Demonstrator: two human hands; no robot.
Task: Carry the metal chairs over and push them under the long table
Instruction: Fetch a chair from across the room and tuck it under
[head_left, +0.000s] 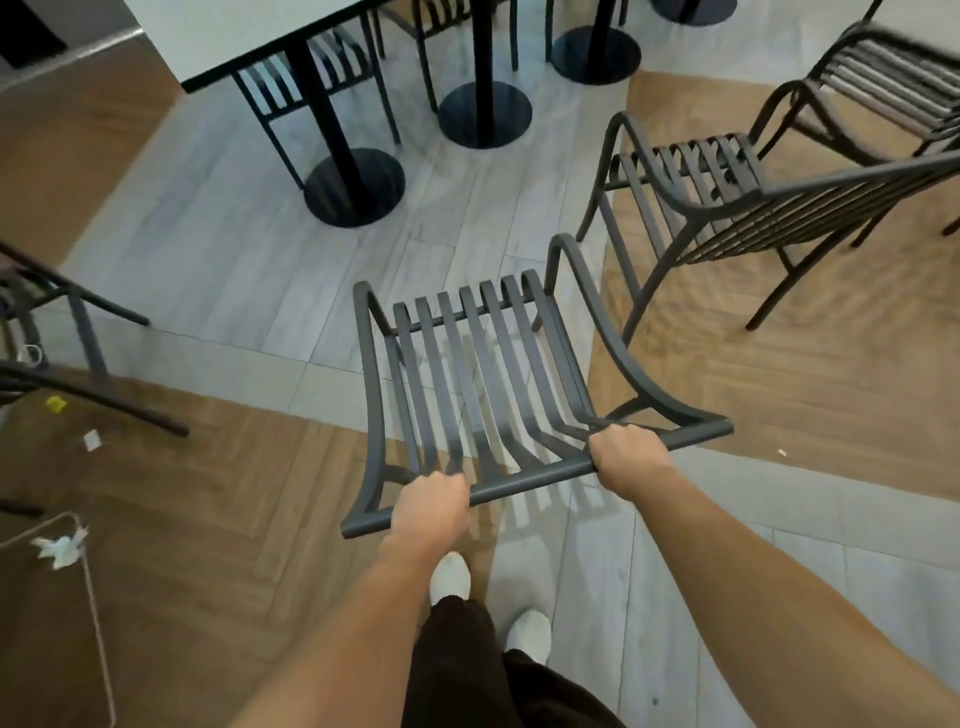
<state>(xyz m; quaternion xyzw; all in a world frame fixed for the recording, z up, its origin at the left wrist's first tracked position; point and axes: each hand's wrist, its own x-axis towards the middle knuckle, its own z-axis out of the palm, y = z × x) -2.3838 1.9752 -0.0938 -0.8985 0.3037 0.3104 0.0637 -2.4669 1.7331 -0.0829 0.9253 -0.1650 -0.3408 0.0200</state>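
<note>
Nearest the camera, two white shoes (451, 577) stand on the floor (208, 519) below the arms. Just ahead, the left hand (431, 506) and the right hand (626, 457) each have their fingers clamped over the top rail of a dark metal chair (483, 374), left hand towards the rail's left end, right hand towards its right. The chair's slatted back and seat stretch away from the fingers, its armrests curving up either side, and it sits over the seam where wood-look flooring meets pale tile. Whether its legs touch the floor I cannot tell. Beyond the right fingers and off to the right stands a second chair (727, 202) on the wood-look flooring, with a third chair (883, 78) past it near the frame's edge. Straight ahead of the fingers, well apart, is the long desk (228, 36), its white top carried on black posts with round bases (355, 187), and a tucked chair (311, 78) shows under its near edge.
</note>
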